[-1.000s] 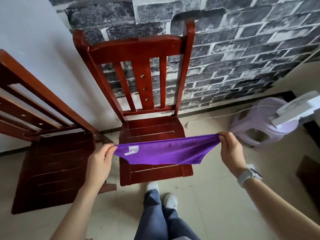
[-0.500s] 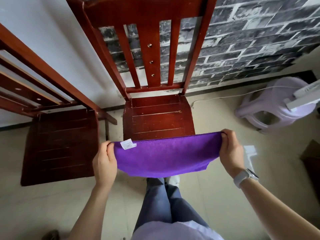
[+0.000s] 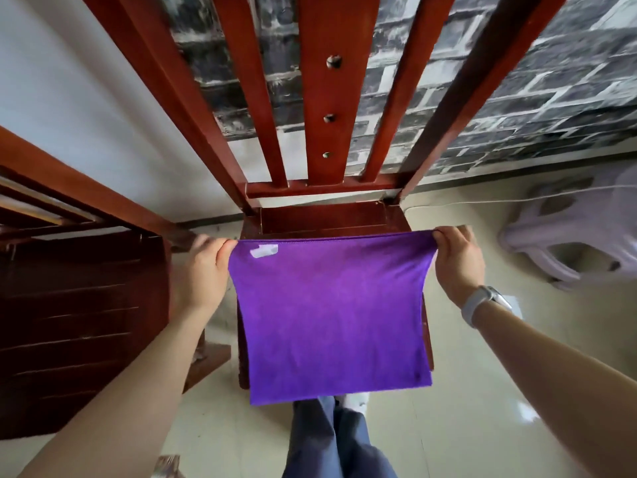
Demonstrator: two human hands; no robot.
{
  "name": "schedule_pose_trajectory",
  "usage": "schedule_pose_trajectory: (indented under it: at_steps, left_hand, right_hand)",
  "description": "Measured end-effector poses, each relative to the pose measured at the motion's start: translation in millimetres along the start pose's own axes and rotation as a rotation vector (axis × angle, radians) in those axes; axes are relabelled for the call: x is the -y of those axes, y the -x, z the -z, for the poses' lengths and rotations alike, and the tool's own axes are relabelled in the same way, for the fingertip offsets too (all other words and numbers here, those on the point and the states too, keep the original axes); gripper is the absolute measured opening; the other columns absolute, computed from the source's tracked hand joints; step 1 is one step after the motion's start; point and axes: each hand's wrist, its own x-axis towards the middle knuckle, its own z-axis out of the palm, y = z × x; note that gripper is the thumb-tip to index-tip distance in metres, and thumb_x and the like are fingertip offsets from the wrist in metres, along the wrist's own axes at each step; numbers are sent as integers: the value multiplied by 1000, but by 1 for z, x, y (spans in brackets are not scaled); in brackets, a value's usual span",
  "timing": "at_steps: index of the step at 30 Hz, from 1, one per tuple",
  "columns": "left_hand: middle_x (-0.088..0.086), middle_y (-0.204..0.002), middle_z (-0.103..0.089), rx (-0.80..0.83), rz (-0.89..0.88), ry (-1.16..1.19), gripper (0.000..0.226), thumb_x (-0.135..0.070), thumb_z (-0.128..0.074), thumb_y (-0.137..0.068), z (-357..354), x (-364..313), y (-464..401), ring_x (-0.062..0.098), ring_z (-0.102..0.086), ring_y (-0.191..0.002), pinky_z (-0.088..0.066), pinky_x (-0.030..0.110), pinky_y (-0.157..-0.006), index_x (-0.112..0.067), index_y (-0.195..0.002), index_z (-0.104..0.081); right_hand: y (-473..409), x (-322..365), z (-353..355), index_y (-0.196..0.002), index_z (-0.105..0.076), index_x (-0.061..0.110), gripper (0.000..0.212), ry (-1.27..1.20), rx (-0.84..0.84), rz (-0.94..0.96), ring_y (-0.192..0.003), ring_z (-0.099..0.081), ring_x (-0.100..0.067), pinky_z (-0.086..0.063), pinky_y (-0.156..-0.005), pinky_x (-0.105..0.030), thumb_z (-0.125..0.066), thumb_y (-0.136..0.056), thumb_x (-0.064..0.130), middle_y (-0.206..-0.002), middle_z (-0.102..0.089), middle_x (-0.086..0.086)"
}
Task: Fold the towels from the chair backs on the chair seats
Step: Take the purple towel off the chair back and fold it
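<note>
Over the middle chair's seat the purple towel hangs unfolded, its top corners pinched by the left hand and right hand held wide apart, so folding looks barely begun.

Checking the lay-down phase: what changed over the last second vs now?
The purple towel, held bunched and taut in front of the chair seat before, now hangs spread over it, far edge near the seat's back. The view has closed in on the chair. Unchanged: left hand and right hand pinch the same top corners; white label near the left corner.
</note>
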Motion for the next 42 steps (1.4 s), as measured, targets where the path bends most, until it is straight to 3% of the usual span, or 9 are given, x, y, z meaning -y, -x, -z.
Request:
schedule_pose_trajectory:
  at_steps: [7, 13, 17, 24, 28, 33, 38, 42]
  left_hand:
    - [20, -94, -65, 24, -118, -3, 23, -14, -52, -92, -21, 2, -60, 39, -61, -86, -45, 38, -73, -2, -104, -68]
    - [16, -81, -70, 110, -351, -175, 24, -21, -57, -84, -11, 14, -68, 35, -67, -69, -52, 38, -55, -6, -96, -70]
    - [13, -80, -69, 112, -410, -277, 23, -22, -55, -83, -7, 23, -70, 32, -67, -64, -52, 35, -49, -7, -93, -70]
    - [18, -87, -64, -4, -265, -241, 17, -13, -58, -89, -8, -1, -73, 40, -64, -70, -50, 42, -53, -5, -101, -66]
    - [16, -83, -63, -56, -318, -244, 15, -12, -57, -88, -6, 1, -67, 38, -62, -70, -49, 41, -58, -5, -95, -67]
    - [12, -84, -63, -111, -419, -255, 10, -9, -60, -84, -2, 10, -39, 34, -58, -76, -37, 39, -71, -6, -88, -69]
    - [13, -81, -65, -39, -511, -263, 12, -4, -67, -79, 1, 19, 11, 34, -60, -74, -39, 35, -71, -2, -91, -67]
    - [9, -82, -64, 47, -548, -300, 10, -7, -62, -79, -3, 34, 58, 31, -58, -73, -36, 34, -70, -7, -88, -66]
  right_hand:
    - [-51, 1, -28, -108, -64, 1, 24, 59, -12, 96, -93, -58, -41, -44, -80, -38, -47, -93, 7, -103, -62, -24]
    - [-62, -3, -21, -104, -61, 3, 20, 322, 155, 327, -88, -59, -40, -43, -63, -36, -46, -94, 12, -103, -59, -19]
    - [-66, -4, -17, -103, -61, 1, 20, 415, 154, 370, -87, -58, -41, -44, -59, -39, -47, -93, 11, -102, -56, -20]
    - [-75, 14, -7, -116, -58, 3, 30, 411, 88, 380, -94, -55, -44, -43, -64, -39, -48, -88, 2, -108, -54, -23]
    - [-70, 10, 0, -105, -61, 2, 21, 381, 26, 456, -89, -58, -42, -48, -57, -41, -51, -87, -1, -99, -57, -22]
    - [-40, -9, 5, -95, -61, 1, 18, 347, 17, 532, -81, -60, -39, -48, -47, -37, -59, -79, -8, -89, -58, -20]
    - [4, -44, 4, -98, -60, 2, 31, 366, 75, 654, -69, -61, -38, -47, -46, -33, -66, -71, -13, -82, -59, -18]
    - [40, -75, -1, -90, -60, 7, 9, 392, 96, 796, -64, -61, -34, -48, -53, -34, -54, -84, 6, -79, -62, -13]
